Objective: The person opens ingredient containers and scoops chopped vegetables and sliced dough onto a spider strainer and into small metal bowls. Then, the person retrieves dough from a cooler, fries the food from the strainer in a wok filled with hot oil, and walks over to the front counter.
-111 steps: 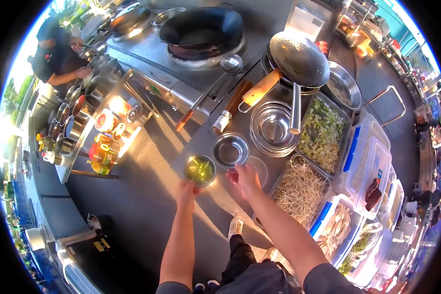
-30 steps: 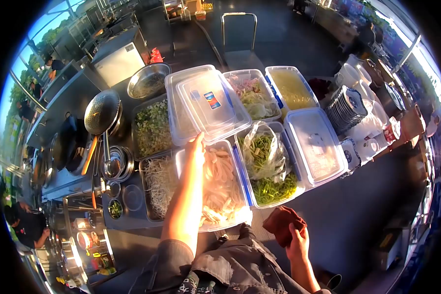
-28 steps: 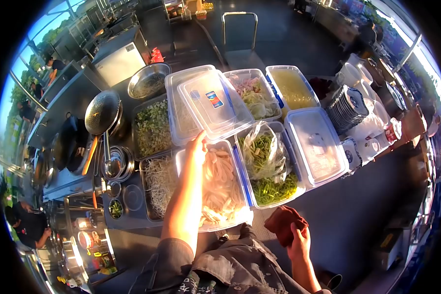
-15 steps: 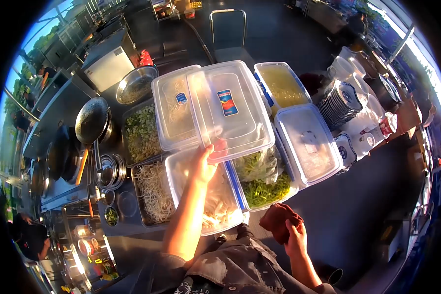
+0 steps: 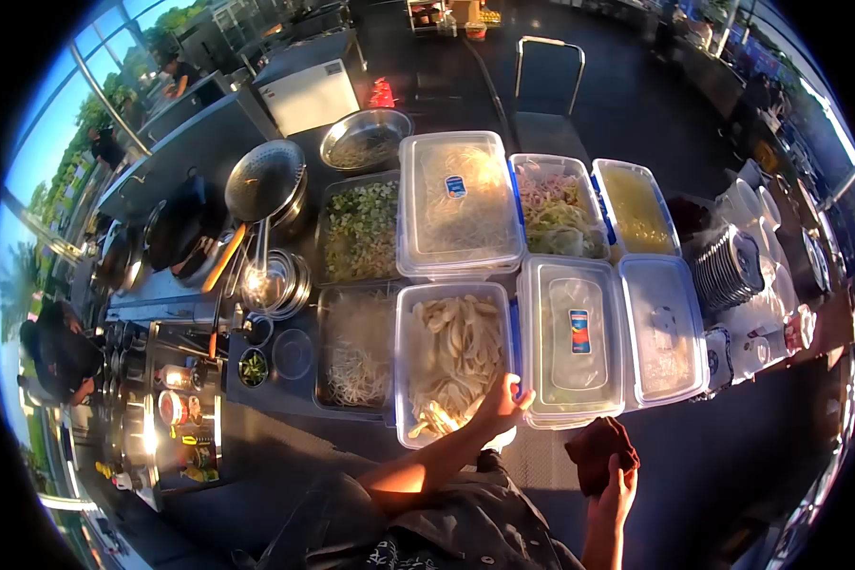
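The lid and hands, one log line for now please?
left hand: at near corner of lid | right hand: gripping brown cloth | lid: label facing up | pale strips: uncovered

Single head view, looking forward and down over containers [image 5: 546, 370].

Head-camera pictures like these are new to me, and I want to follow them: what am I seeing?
There is no robot here. A person works bare-handed, and every picture comes from one camera on their head, looking forward and down; its wide lens bends the edges.

On the work table are bean sprouts in a metal tray, chopped greens, pale strips in an open plastic container, and several lidded containers. A perforated strainer lies at the left, stacked dishes at the right.

The right hand holds a dark red cloth. The left hand is by a labelled lid's near left corner.
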Demonstrator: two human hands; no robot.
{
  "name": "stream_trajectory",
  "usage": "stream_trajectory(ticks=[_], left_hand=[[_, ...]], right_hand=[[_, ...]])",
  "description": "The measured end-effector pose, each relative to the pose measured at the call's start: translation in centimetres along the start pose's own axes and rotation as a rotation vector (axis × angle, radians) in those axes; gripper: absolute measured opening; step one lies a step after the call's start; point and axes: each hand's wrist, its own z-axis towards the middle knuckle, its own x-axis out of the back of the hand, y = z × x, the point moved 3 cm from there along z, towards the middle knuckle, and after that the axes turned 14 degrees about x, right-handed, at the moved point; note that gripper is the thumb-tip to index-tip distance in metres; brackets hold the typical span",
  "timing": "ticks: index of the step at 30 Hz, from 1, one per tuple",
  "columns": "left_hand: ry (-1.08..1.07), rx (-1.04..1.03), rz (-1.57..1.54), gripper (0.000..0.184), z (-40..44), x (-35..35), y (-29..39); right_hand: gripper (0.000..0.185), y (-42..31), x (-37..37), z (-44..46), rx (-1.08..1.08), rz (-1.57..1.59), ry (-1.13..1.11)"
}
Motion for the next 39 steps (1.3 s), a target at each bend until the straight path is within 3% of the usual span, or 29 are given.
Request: stream_trajectory(ticks=[1,5,7,9,12,13,15,16,17,20,21,23,24,27,29,30,31,36,37,39], left_hand=[[0.278,-0.277,0.245,0.052,-1.5,1.2,0.7],[-0.47,-0.166,-0.089,0.082,-7.1,3.9,2.5],[-0.601,-0.272,-0.18,0.085,-10.4,5.6,3.0],[-0.682,-0.211,-0.342,0.076,-12.5,7.6,2.6],[-0.386,-0.151,-0.632,0.065,-14.7,11.3,1.3],[-0.386,-0.161,-0.641,0.065,-15.1,11.9,0.4],[-0.161,-0.272,-0.47,0.05,-15.7,13.4,-1.1],[-0.094,-0.256,-0.511,0.031,-16.4,13.9,-1.5],[-0.099,-0.259,-0.515,0.031,-16.7,14.5,-2.1],[-0.428,-0.066,-0.636,0.023,-15.6,14.8,-5.9],[-0.429,-0.068,-0.637,0.023,-17.0,15.6,-4.7],[-0.546,0.078,-0.927,0.031,-19.7,16.8,-2.8],[-0.666,-0.024,-0.954,0.039,-19.5,17.0,-3.2],[-0.347,-0.163,-1.042,0.031,-17.9,18.5,-6.9],[-0.333,-0.144,-1.071,0.032,-18.8,21.3,-7.5],[-0.04,0.054,-1.1,0.035,-21.5,22.9,-4.9],[-0.011,-0.065,-1.044,0.038,-21.4,24.7,-6.0],[0.185,-0.118,-1.088,0.036,-23.4,35.9,-8.0],[0.37,-0.104,-1.163,0.031,-23.8,38.1,-8.3],[0.439,-0.21,-1.086,0.035,-24.5,44.1,-8.6]], right_hand=[[0.03,0.3,-0.4,-0.1,0.03,-0.03,-0.077],[0.041,0.5,-3.9,-1.5,-0.078,-0.049,-0.375],[0.042,1.1,-6.7,-2.6,-0.142,-0.022,-0.513],[0.038,-0.3,-11.8,-5.2,-0.145,-0.009,-0.684],[0.038,1.8,-12.9,-5.7,0.056,-0.479,-0.602],[0.038,2.5,-13.6,-6.2,0.064,-0.486,-0.61],[0.026,3.1,-15.2,-7.8,0.055,-0.419,-0.588],[0.023,3.0,-16.3,-8.7,0.144,-0.463,-0.584],[0.022,3.2,-16.8,-9.1,0.102,-0.321,-0.587],[0.02,3.3,-19.6,-11.1,-0.025,-0.223,-0.663],[0.021,2.8,-20.8,-12.1,-0.081,-0.208,-0.74],[0.032,3.5,-21.4,-13.1,-0.272,-0.262,-1.089],[0.031,4.1,-21.4,-13.4,-0.312,-0.235,-1.194],[0.028,4.7,-23.6,-13.1,-0.381,-0.216,-1.356],[0.025,4.9,-24.9,-12.6,-0.345,-0.124,-1.254],[0.027,5.5,-25.5,-12.1,-0.342,-0.107,-1.268],[0.029,6.2,-26.1,-11.9,-0.339,-0.089,-1.276],[0.038,9.6,-33.3,-13.5,-0.4,-0.041,-1.353],[0.041,10.7,-35.3,-14.1,-0.406,0.0,-1.363],[0.045,13.0,-40.7,-15.1,-0.286,-0.022,-1.41]])
